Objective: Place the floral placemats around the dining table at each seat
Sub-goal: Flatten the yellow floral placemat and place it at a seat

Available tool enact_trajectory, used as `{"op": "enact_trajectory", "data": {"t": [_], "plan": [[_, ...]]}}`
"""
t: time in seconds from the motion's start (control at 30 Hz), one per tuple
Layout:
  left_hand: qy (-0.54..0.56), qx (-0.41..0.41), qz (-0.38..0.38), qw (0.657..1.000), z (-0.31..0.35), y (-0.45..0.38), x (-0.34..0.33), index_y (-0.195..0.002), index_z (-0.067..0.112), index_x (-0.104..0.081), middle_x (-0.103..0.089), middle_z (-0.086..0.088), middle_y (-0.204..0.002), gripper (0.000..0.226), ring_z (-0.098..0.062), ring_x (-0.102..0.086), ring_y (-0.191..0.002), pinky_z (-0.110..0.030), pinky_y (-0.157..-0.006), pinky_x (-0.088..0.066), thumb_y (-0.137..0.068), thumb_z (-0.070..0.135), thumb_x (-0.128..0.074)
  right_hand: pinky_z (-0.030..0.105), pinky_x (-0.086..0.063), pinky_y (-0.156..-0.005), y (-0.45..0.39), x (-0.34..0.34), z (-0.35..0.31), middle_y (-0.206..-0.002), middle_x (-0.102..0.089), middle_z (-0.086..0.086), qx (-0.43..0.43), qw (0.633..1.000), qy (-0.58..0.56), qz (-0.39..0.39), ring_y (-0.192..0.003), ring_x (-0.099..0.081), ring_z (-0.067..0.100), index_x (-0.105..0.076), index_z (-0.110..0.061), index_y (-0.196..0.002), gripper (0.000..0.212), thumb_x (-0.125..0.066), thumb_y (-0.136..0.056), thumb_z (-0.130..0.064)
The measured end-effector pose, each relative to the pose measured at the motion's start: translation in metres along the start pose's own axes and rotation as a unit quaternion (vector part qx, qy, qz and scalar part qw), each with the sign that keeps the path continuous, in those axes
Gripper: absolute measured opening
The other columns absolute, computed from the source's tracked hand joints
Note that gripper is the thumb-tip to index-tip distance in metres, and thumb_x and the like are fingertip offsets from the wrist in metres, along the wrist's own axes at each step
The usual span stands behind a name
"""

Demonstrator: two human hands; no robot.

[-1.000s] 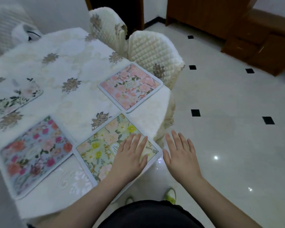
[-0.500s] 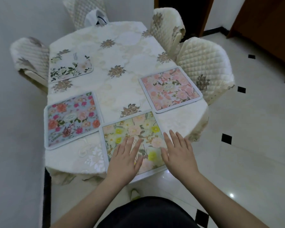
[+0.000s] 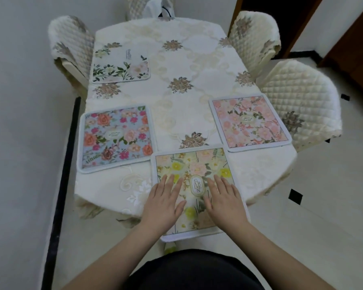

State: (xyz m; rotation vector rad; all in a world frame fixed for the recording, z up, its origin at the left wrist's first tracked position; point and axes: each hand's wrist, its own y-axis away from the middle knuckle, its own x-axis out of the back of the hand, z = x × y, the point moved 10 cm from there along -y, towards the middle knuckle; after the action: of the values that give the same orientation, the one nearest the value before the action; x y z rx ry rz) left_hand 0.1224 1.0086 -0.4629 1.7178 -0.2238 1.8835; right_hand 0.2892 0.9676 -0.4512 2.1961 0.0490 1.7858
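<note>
Placemat: yellow-green floral placemat (image 3: 194,164), white border, oval label at centre
Place: lower centre of frame, on the surface (image 3: 197,65) — near edge overhanging
Axis: long side running up-frame
Hands: left hand (image 3: 162,203) and right hand (image 3: 225,200) flat on it — fingers straight

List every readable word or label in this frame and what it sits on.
"GARDEN": oval label on the yellow placemat, between the left hand and right hand.
Blue placemat oval label: blurred.
Pink placemat oval label: blurred.
White placemat small print: too small to read.
</note>
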Motion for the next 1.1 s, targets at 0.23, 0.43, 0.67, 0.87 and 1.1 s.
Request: {"op": "enact_trajectory", "data": {"t": [0.23, 0.43, 0.67, 0.87, 1.1], "plan": [[0.003, 0.019, -0.028, 0.999, -0.011, 0.007, -0.014, -0.153, 0.019, -0.039, -0.042, -0.011, -0.156, 0.069, -0.031, -0.043, -0.142, -0.046, -0.109, -0.042, -0.094, 0.053, -0.025, 0.041, -0.005, -0.122, -0.008, -0.026, -0.019, -0.167, -0.006, 0.001, 0.042, 0.999, 0.003, -0.031, -0.153, -0.006, 0.022, -0.013, -0.026, -0.158, 0.062, -0.027, -0.102, -0.048], [-0.002, 0.041, 0.007, 0.999, -0.014, 0.003, -0.023, -0.146, 0.015, -0.05, -0.047, -0.015, -0.151, 0.064, -0.034, -0.048, -0.138, -0.047, -0.104, -0.047, -0.091, 0.045, -0.06, 0.041, -0.003, -0.121, -0.022, -0.043, -0.02, -0.167, -0.005, 0.001, 0.113, 0.992, 0.03, -0.046, -0.153, -0.004, 0.022, -0.013, -0.027, -0.158, 0.065, -0.031, -0.1, -0.052], [-0.002, 0.012, -0.006, 1.0, -0.003, 0.0, -0.033, -0.151, 0.035, -0.04, -0.034, -0.009, -0.16, 0.053, -0.035, -0.032, -0.147, -0.05, -0.112, -0.038, -0.099, 0.045, -0.04, 0.041, -0.005, -0.122, -0.034, -0.056, 0.011, -0.167, -0.003, -0.005, 0.147, 0.985, 0.048, -0.074, -0.153, -0.006, 0.021, -0.01, -0.035, -0.157, 0.062, -0.028, -0.101, -0.054], [0.006, 0.068, -0.002, 0.998, -0.023, 0.002, -0.036, -0.148, 0.035, -0.046, -0.039, -0.009, -0.157, 0.055, -0.038, -0.041, -0.142, -0.054, -0.11, -0.038, -0.102, 0.051, -0.02, 0.043, -0.015, -0.121, -0.041, -0.042, 0.052, -0.163, -0.023, -0.001, 0.138, 0.989, 0.044, -0.042, -0.151, -0.02, 0.024, -0.027, -0.032, -0.155, 0.059, -0.034, -0.1, -0.053], [0.047, 0.164, -0.001, 0.985, -0.048, 0.006, -0.043, -0.152, 0.054, -0.01, 0.0, -0.023, -0.165, 0.075, -0.039, -0.002, -0.153, -0.05, -0.12, -0.019, -0.084, 0.077, 0.011, 0.041, -0.005, -0.121, -0.059, -0.037, 0.086, -0.167, -0.001, 0.006, 0.09, 0.994, 0.031, -0.061, -0.153, -0.003, 0.025, -0.013, -0.038, -0.156, 0.064, -0.031, -0.099, -0.061]]}}
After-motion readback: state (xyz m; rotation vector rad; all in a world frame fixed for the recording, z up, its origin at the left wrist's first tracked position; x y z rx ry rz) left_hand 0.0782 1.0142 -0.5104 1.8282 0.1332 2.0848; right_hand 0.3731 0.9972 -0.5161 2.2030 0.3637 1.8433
